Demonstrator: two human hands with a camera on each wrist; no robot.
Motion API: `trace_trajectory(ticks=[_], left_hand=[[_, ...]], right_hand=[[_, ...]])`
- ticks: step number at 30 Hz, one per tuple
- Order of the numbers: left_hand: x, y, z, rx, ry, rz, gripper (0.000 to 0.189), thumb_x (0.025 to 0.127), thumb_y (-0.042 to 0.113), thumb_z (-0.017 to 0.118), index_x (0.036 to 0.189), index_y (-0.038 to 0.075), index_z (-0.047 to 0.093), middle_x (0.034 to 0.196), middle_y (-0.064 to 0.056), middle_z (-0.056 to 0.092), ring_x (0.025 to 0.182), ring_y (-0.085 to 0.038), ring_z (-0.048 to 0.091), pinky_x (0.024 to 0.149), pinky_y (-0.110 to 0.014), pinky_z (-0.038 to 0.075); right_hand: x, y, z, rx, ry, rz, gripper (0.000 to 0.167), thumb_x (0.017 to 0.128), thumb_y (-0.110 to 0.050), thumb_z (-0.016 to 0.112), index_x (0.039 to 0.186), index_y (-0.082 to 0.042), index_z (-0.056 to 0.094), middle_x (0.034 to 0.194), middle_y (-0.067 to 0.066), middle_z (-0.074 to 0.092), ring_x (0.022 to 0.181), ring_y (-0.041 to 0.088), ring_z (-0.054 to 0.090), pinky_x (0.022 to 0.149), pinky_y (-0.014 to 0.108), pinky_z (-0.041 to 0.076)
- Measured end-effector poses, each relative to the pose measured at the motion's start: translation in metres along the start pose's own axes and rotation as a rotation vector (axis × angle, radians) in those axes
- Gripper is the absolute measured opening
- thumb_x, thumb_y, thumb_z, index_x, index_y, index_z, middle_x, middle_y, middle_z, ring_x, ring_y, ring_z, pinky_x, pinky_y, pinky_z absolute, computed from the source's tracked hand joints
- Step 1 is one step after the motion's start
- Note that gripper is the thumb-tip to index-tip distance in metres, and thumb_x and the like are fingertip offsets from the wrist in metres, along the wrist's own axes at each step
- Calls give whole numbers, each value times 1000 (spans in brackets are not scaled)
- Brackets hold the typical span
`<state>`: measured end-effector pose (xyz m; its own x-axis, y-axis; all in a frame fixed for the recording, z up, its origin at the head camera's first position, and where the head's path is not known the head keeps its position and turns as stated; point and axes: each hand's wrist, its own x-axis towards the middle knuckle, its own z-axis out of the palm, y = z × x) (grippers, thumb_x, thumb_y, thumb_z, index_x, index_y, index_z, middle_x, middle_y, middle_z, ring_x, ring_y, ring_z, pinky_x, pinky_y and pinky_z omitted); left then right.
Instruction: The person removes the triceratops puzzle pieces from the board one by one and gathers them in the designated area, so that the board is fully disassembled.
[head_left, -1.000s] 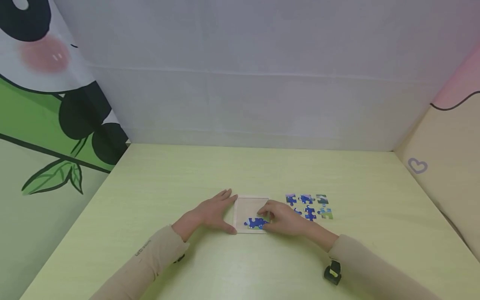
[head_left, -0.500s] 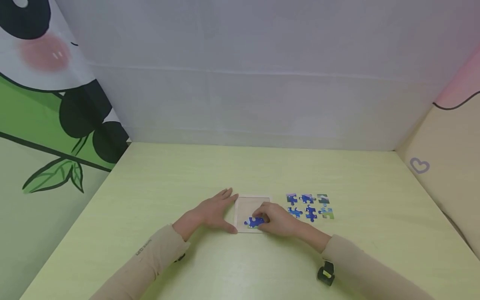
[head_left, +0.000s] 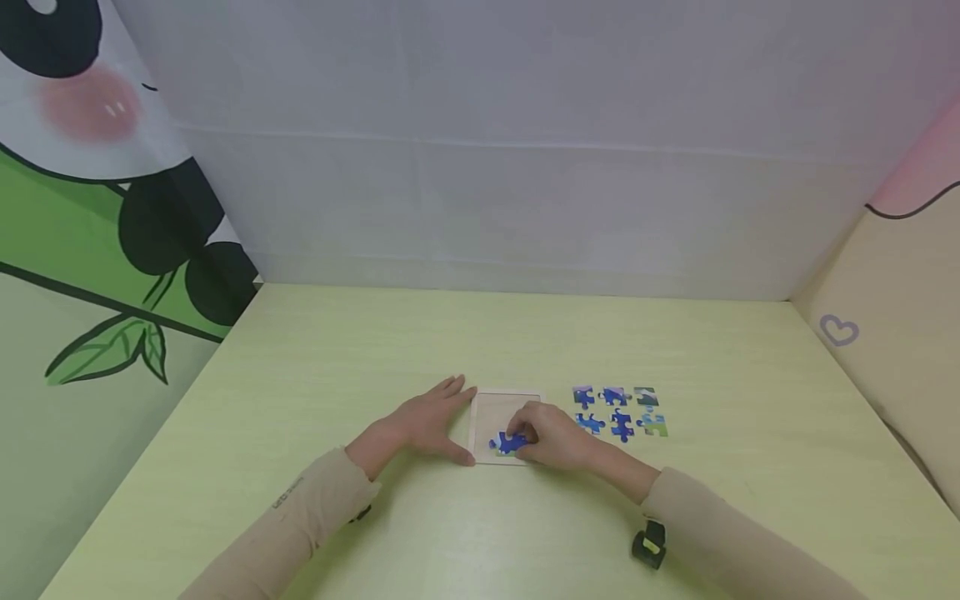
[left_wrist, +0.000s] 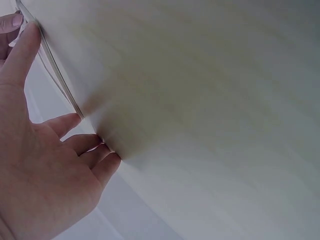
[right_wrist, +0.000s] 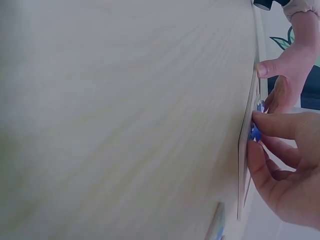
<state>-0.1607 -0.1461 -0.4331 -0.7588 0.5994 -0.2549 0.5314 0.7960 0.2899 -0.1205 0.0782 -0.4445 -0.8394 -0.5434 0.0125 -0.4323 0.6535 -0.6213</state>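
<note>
A shallow square puzzle tray (head_left: 491, 408) lies flat in front of me. My left hand (head_left: 423, 423) braces its left side, fingers spread, with the thumb at the near corner and the fingertips near the far one. My right hand (head_left: 561, 439) is low over the tray's near right part, thumb and fingers pinching a blue jigsaw piece (right_wrist: 255, 133) close to the tray floor. Blue puzzle (head_left: 507, 443) with light edges shows in the near part of the tray, just left of those fingers. The right hand hides the tray's near right corner.
Right of the tray, several loose jigsaw pieces (head_left: 622, 423) lie in two rows, blue, purple and green. The pale table (head_left: 420, 350) meets a white backdrop (head_left: 487, 217) behind, with printed panels at both sides.
My right hand has shifted slightly left over the tray, covering more of the blue puzzle and uncovering a loose piece to the right. The left hand stays in place.
</note>
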Motion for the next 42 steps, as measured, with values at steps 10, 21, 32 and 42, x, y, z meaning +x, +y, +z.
trace_trajectory(ticks=[10, 21, 32, 42], left_hand=[[0, 2, -1, 10, -6, -10, 101, 66, 56, 72, 144, 11, 27, 150, -13, 15, 138, -27, 11, 106, -46, 27], [0, 2, -1, 18, -7, 4, 101, 66, 57, 71, 143, 10, 27, 150, -14, 15, 138, -29, 11, 105, -47, 27], [2, -1, 1, 16, -4, -3, 102, 65, 58, 71, 144, 11, 27, 150, -13, 15, 138, -28, 11, 105, -47, 28], [2, -1, 3, -17, 5, -11, 101, 65, 56, 73, 143, 12, 27, 150, -12, 15, 138, -28, 11, 105, -47, 27]], right_hand=[[-2, 0, -1, -23, -2, -45, 27, 74, -9, 73, 100, -2, 68, 89, 1, 63, 74, 11, 51, 66, 20, 45], [-1, 6, -4, -43, -35, -106, 28, 75, -14, 73, 102, -6, 69, 93, 0, 64, 80, 9, 56, 70, 19, 47], [-1, 6, -4, -75, -9, -141, 25, 76, -12, 71, 100, -6, 69, 91, -1, 62, 76, 7, 54, 67, 17, 47], [-1, 10, -3, 85, 32, -159, 16, 79, 2, 64, 93, -4, 70, 89, 1, 65, 82, 10, 59, 70, 19, 50]])
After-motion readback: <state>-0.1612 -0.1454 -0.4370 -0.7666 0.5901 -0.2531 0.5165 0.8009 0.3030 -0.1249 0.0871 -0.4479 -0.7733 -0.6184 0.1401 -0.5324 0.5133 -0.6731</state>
